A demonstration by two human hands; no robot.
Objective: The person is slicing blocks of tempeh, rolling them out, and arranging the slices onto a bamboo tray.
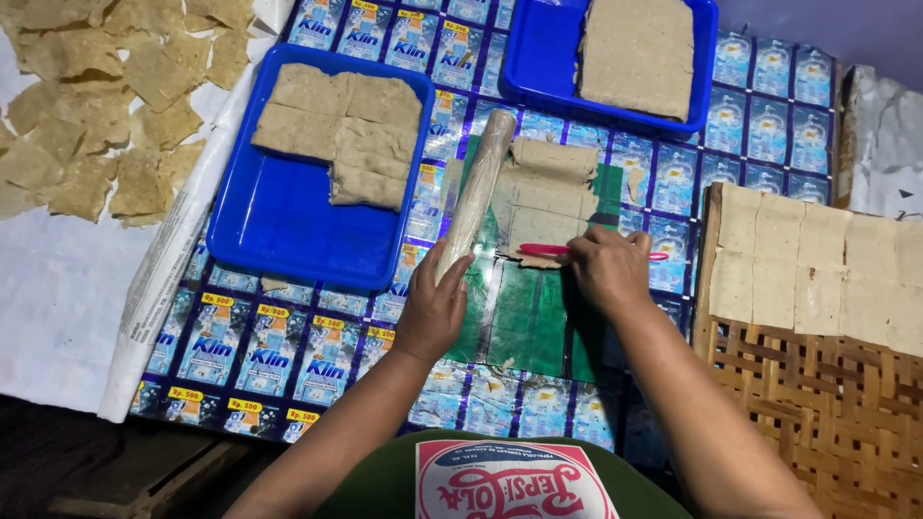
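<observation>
Beige dough sheet (543, 192) lies on the green mat (524, 317), at twelve o'clock from my right hand (608, 269), whose fingers pinch a pink cutter (543, 250) lying crosswise along its near edge. My left hand (435, 309) grips a wrapped rolling pin (478, 187), long axis pointing one o'clock.

Left hand (435, 309) holds roller (475, 192); right hand (608, 269) holds knife (544, 250).

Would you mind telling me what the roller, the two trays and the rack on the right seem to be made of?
The roller in the left hand looks like wood under clear, glossy film. Both blue trays look like smooth moulded plastic with a sheen. The rack shows interlaced tan strips, probably woven bamboo.
</observation>
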